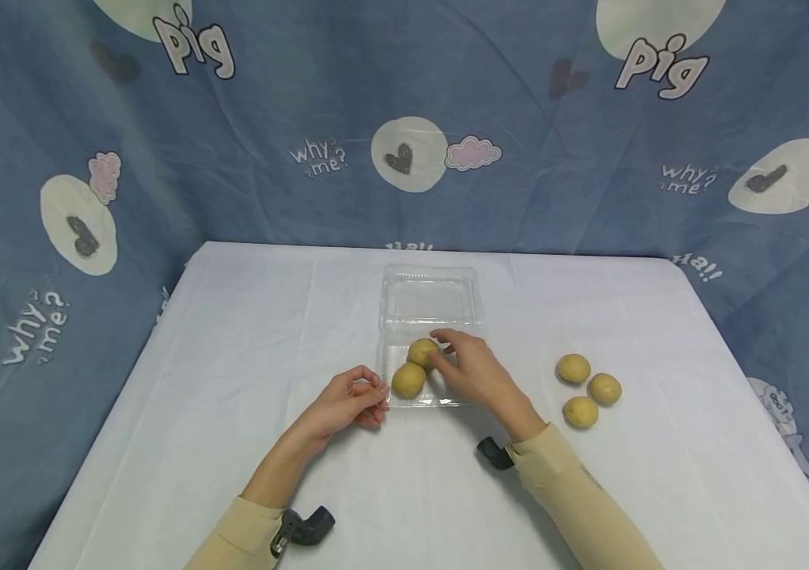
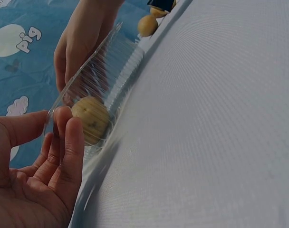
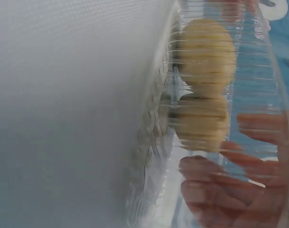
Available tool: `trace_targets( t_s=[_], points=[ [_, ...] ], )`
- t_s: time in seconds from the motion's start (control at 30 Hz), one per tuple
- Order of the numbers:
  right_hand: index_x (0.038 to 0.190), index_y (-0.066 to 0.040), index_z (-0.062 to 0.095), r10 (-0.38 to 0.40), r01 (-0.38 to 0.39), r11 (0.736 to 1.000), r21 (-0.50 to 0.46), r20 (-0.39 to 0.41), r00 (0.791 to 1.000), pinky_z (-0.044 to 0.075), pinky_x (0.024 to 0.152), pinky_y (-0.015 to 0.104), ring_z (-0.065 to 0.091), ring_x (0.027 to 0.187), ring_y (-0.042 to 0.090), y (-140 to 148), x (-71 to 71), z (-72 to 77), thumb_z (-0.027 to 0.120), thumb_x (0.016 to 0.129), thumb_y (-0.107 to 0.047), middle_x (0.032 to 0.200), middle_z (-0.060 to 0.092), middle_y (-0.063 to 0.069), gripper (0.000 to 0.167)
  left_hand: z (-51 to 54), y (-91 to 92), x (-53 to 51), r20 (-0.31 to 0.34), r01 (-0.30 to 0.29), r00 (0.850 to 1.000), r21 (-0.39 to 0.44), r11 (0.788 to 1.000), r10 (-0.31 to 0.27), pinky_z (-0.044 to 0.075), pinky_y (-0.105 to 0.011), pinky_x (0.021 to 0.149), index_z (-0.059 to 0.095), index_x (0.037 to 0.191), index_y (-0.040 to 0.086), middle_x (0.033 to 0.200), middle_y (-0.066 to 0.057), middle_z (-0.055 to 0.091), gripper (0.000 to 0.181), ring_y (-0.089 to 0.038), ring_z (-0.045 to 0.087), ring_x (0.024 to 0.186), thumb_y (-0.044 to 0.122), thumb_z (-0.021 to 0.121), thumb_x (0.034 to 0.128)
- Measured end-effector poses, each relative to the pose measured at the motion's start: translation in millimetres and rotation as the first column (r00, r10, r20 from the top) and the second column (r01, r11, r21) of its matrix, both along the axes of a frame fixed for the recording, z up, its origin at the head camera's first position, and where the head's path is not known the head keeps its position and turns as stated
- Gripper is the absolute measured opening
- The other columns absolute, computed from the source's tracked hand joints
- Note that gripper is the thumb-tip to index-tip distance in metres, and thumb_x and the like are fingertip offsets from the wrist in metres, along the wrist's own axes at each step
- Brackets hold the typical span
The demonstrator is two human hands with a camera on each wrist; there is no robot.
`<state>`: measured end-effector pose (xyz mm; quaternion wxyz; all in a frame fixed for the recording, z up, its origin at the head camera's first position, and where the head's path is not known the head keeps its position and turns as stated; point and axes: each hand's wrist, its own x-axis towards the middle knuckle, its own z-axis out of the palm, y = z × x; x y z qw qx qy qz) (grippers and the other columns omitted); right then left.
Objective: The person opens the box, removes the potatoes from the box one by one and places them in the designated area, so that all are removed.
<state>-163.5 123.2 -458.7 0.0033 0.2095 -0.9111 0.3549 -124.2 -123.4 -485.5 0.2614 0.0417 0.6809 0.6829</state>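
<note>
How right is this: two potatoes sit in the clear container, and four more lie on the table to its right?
Not four: three potatoes lie on the table, right of the clear container, as the head view shows. Two potatoes do sit inside it.

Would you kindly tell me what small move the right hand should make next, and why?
I would probably lift the right hand away toward the three loose potatoes: two potatoes sit in the clear container, with bare space beside them, and the left hand pinches its edge.
</note>
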Motion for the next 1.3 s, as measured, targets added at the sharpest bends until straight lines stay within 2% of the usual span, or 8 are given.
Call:
trace_targets(
  t_s=[0.2,0.3,0.43,0.67,1.0,1.3],
  points=[
    [0.128,-0.001,0.058,-0.02,0.021,1.0,-0.014,0.064,0.998,0.053,0.085,0.039,0.069,0.093,0.024,-7.1,-4.1,-2.6,0.062,0.096,-0.019,0.114,0.068,0.017,0.037,-2.2,0.3,-0.9,0.005,0.001,1.0,0.002,1.0,-0.001,0.057,-0.033,0.068,0.049,0.104,0.001,0.086,-0.01,0.067,0.024,-0.019,0.065,0.073,0.017,0.065,0.0962],
    [0.127,-0.001,0.058,-0.018,0.019,1.0,-0.011,0.068,0.997,0.054,0.083,0.038,0.069,0.091,0.022,-9.4,-4.7,-4.0,0.063,0.096,-0.019,0.112,0.069,0.015,0.037,-2.3,0.0,0.0,0.006,0.004,1.0,0.007,1.0,-0.004,0.057,-0.033,0.068,0.049,0.104,0.001,0.086,-0.01,0.067,0.024,-0.019,0.065,0.073,0.017,0.065,0.0964],
    [0.127,-0.002,0.059,-0.028,0.028,1.0,-0.006,0.065,0.998,0.054,0.083,0.039,0.069,0.091,0.022,-10.6,-4.7,-3.7,0.065,0.095,-0.02,0.111,0.069,0.015,0.038,-1.8,-0.4,0.6,0.004,0.005,1.0,0.009,1.0,-0.005,0.057,-0.033,0.068,0.049,0.104,0.001,0.086,-0.011,0.067,0.024,-0.019,0.065,0.073,0.018,0.065,0.0963],
    [0.129,-0.003,0.058,-0.048,0.047,0.999,0.008,0.119,0.992,0.054,0.084,0.039,0.069,0.094,0.024,-12.1,-3.8,-1.7,0.066,0.095,-0.025,0.114,0.068,0.017,0.04,-0.6,-0.4,0.0,0.007,0.0,1.0,0.003,1.0,0.0,0.058,-0.034,0.068,0.049,0.104,0.001,0.086,-0.011,0.067,0.024,-0.019,0.065,0.072,0.017,0.065,0.0962],
    [0.128,0.001,0.059,-0.029,0.03,1.0,-0.007,0.14,0.99,0.053,0.082,0.037,0.067,0.09,0.022,-13.5,-5.7,-2.3,0.069,0.093,-0.024,0.103,0.069,0.012,0.044,0.9,-0.4,0.5,0.007,0.005,1.0,0.002,1.0,-0.005,0.058,-0.033,0.067,0.049,0.105,0.001,0.087,-0.011,0.067,0.022,-0.019,0.065,0.072,0.015,0.064,0.0967],
    [0.126,0.005,0.059,-0.024,0.022,1.0,0.013,0.136,0.99,0.053,0.081,0.036,0.064,0.092,0.024,-15.3,-5.4,-3.6,0.071,0.092,-0.024,0.104,0.063,0.012,0.046,0.2,-0.6,-1.0,0.006,0.009,1.0,0.008,1.0,-0.009,0.058,-0.033,0.067,0.049,0.105,0.001,0.087,-0.012,0.067,0.021,-0.019,0.065,0.072,0.014,0.063,0.0968]
  ],
)
